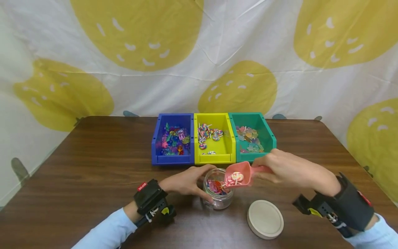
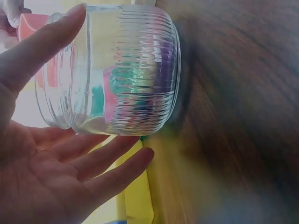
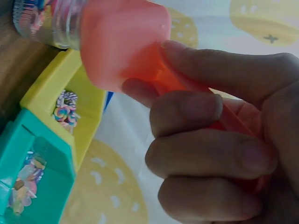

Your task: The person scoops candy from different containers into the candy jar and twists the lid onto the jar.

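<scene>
In the head view my left hand (image 1: 188, 181) holds a clear glass jar (image 1: 221, 203) from its left side, thumb in front and fingers behind. The left wrist view shows the jar's ribbed lower wall (image 2: 145, 70) between thumb and fingers, with colourful pieces inside. My right hand (image 1: 280, 167) grips the handle of a pink scoop (image 1: 243, 168). The scoop tilts over the jar's mouth with several swirl lollipop charms (image 1: 237, 177) in it. From the right wrist view, fingers curl round the scoop's handle (image 3: 233, 123) and the thumb lies along it.
Behind the jar stand three joined bins: a blue bin (image 1: 172, 159) with shiny gem-like pieces, a yellow bin (image 1: 214, 159) with lollipop charms and a green bin (image 1: 269, 138) with pale translucent pieces. A cream round lid (image 1: 265, 219) lies on the wooden table (image 1: 102, 166) right of the jar.
</scene>
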Tool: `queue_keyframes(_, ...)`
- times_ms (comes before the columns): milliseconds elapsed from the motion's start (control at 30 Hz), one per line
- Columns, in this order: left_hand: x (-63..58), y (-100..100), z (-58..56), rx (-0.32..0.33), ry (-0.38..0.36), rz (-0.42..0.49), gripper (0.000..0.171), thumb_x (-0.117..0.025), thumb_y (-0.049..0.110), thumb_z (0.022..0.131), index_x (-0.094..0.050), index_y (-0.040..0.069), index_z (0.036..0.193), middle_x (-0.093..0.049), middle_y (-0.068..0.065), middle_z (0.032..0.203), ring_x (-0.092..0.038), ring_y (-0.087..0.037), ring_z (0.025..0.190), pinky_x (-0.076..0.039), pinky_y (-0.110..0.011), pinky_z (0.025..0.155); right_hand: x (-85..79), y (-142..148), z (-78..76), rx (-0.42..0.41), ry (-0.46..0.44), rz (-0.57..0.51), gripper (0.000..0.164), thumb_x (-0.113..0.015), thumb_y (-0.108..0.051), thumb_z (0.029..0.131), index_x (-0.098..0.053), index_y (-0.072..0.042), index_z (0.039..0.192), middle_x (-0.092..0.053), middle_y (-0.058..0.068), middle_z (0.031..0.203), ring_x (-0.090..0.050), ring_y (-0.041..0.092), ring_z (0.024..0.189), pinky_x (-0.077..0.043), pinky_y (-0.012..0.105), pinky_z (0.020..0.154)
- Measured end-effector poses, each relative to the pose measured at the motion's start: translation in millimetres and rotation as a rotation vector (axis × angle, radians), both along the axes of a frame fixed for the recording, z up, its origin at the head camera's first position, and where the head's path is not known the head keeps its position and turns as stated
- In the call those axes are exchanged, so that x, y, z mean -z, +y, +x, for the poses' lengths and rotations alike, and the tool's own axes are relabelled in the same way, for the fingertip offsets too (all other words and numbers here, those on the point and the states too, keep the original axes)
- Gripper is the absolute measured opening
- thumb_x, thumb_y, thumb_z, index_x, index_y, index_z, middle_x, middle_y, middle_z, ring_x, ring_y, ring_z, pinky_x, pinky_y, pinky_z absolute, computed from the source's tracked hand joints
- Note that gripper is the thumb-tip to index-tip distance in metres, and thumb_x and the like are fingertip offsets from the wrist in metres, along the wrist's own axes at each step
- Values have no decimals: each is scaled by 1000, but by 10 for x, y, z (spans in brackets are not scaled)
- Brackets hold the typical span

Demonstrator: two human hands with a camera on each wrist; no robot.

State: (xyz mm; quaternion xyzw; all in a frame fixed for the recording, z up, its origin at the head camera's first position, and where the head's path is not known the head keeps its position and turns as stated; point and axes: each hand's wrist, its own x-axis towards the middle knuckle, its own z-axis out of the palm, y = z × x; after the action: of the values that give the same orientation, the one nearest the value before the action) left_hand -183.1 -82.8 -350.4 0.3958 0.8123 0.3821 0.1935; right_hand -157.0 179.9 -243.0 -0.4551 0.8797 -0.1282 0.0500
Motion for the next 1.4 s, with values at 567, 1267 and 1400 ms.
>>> queue_keyframes(567,-40,-6,-9,5,-16,-29,71,-75,20,71,-35,4,128,-51,-11,122,-47,-23,114,-42,-33,94,-195,-122,117,114,81,135,28,-65,-24,81,-50,-21,57,-21,-13,51,-24,0,43,-17,17,40)
queue_keyframes(1267,-47,-12,2,7,-3,-38,74,-74,23,72,-34,3,130,-53,-10,122,-49,-22,113,-41,-34,94,-223,1,16,94,-17,63,20,-66,-20,80,-55,-18,64,-28,-13,53,-25,-2,45,-22,15,42)
queue_keyframes(1400,-42,-14,1,12,-10,-29,74,-74,23,72,-33,3,131,-52,-10,122,-48,-21,114,-41,-33,95,-199,40,-30,102,-86,39,17,-65,-24,81,-57,-17,67,-29,-13,54,-26,-2,45,-24,15,43)
